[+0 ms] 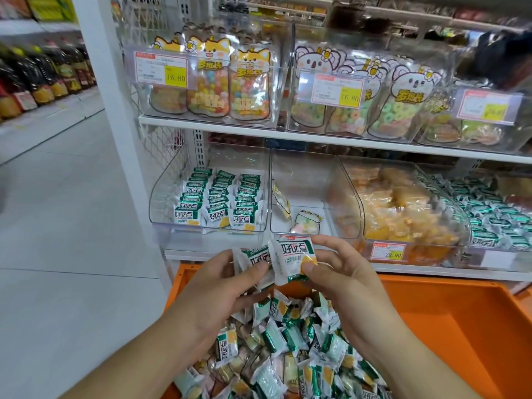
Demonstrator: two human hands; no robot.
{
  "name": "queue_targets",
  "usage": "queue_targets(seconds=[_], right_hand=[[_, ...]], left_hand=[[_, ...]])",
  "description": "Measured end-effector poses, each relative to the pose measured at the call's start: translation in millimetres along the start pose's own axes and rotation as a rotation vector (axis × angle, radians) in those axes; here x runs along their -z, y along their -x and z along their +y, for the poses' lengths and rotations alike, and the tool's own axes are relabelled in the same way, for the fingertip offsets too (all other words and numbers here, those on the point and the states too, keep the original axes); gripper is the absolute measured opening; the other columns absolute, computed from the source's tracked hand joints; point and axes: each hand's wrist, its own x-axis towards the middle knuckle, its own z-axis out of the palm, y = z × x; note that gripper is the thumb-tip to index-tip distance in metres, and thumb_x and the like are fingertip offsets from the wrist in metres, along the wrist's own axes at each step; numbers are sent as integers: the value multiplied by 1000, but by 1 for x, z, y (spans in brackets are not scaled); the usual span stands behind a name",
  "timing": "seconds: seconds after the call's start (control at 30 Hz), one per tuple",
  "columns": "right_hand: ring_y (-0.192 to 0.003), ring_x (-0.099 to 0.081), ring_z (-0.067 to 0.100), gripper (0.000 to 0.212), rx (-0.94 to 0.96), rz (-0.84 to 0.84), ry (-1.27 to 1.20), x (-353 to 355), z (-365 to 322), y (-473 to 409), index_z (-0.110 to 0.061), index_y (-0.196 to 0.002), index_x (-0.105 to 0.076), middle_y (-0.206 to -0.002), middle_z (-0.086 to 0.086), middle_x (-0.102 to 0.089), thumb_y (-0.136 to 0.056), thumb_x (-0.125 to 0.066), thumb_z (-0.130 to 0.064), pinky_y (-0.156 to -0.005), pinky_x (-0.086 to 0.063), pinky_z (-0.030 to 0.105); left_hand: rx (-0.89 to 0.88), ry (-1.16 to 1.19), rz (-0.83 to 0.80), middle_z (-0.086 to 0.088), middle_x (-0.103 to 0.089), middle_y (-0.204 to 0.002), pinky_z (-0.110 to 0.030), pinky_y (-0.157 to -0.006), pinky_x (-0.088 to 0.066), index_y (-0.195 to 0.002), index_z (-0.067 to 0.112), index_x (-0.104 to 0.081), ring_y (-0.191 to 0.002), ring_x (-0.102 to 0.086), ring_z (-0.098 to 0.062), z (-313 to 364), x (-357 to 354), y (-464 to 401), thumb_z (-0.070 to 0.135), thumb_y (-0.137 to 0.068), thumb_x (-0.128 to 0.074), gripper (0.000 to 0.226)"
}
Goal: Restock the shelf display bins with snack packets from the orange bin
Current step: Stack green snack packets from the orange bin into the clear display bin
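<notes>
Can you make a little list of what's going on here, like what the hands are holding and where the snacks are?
left hand: holds a few green-and-white packets
right hand: pinches one packet by its edge
orange bin: below the hands, with a heap of loose packets
left shelf bin: clear, packets in three neat rows
middle shelf bin: clear, nearly bare, two odd packets
upper shelf: bins of cartoon-animal candy bags

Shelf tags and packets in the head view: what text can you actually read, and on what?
"16.80": yellow price tag on the upper left clear bin.
"16.80": yellow price tag on the upper middle bin.
"29.90": price tag on the orange-snack bin.
"好吃点": packet held by the right hand; also on packets in the lower left bin.
Upper right tag: too blurred.
Fine print on tags: too small.
</notes>
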Motion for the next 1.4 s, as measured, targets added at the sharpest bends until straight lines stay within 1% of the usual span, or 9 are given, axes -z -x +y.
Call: queue_targets(seconds=[0.1, 0.37, 0.47, 0.57, 0.7, 0.8, 1.13, 1.27, 1.4], right_hand=[[-104, -71, 37, 35, 56, -21, 85, -3, 1, 3, -21, -118, -71, -112, 17, -74, -87, -84, -9, -93, -55, 36], [-104, -71, 13, 23, 146, -72, 392, -19, -4, 7, -27, -112, -68, -108, -7, -75, -92, -80, -23, -93, -60, 41], [-100, -72, 11, 21, 184, -140, 437, -28, -6, 11, -26, -107, -68, -106, -10, -76, -92, -81, -22, -87, -61, 37], [-98, -72, 15, 20, 214, -167, 488, -33, -3, 14, -30, -103, -67, -105, -10, -76, -92, -81, -21, -86, -61, 41], [-102, -71, 19, 22, 188, -217, 475, -35, -2, 14, -25, -111, -65, -110, -5, -75, -94, -79, -21, -90, -60, 47], [-109, -71, 16, 17, 163, -254, 410, -34, -7, 12, -20, -114, -68, -114, -5, -76, -98, -73, -16, -97, -58, 44], [-104, -74, 11, 15, 185, -218, 459, -37, -11, 1, -18, -102, -71, -105, -9, -80, -93, -77, -7, -90, -61, 34], [-103, -74, 9, 19, 194, -248, 480, -44, -16, -12, -24, -97, -71, -104, -10, -79, -92, -79, -8, -93, -61, 36], [-114, -70, 6, 21, 210, -298, 473, -45, -19, -36, -28, -111, -69, -116, -14, -76, -96, -75, -14, -101, -57, 34]], left_hand=[[-16, -53, -17, -3, -79, -116, -42, -98, -59, -124, 15, -71, -110, -75, -21, 1, -1, 1, 21, -94, -74, 31], [27, -123, -130, -4, -75, -127, -47, -106, -53, -131, 21, -69, -120, -71, -25, 11, 8, -1, 49, -92, -77, 48], [-26, -314, -130, 14, -75, -121, -31, -103, -49, -127, 36, -63, -117, -69, -7, 12, 9, 2, 56, -84, -81, 50], [-28, -312, -123, 18, -77, -113, -14, -87, -49, -127, 36, -56, -104, -70, 5, 12, 6, 2, 35, -92, -77, 41], [-21, -182, -94, 8, -77, -119, -43, -114, -44, -127, 36, -56, -117, -69, -11, 8, 6, 0, 45, -70, -90, 66], [-18, -147, -86, 6, -76, -121, -51, -118, -40, -128, 34, -58, -122, -67, -16, 9, 9, 0, 50, -65, -88, 72], [-54, -557, -68, 10, -79, -99, -29, -79, -63, -119, 31, -64, -90, -77, -8, 41, 21, -1, 29, -71, -95, 57], [-58, -788, -81, 9, -78, -98, -39, -87, -63, -114, 43, -59, -86, -76, -8, 60, 35, -21, 43, -62, -100, 67], [-123, -979, -80, 16, -72, -100, -28, -81, -62, -123, 48, -57, -83, -72, 2, 82, 38, -48, 53, -64, -96, 71]])
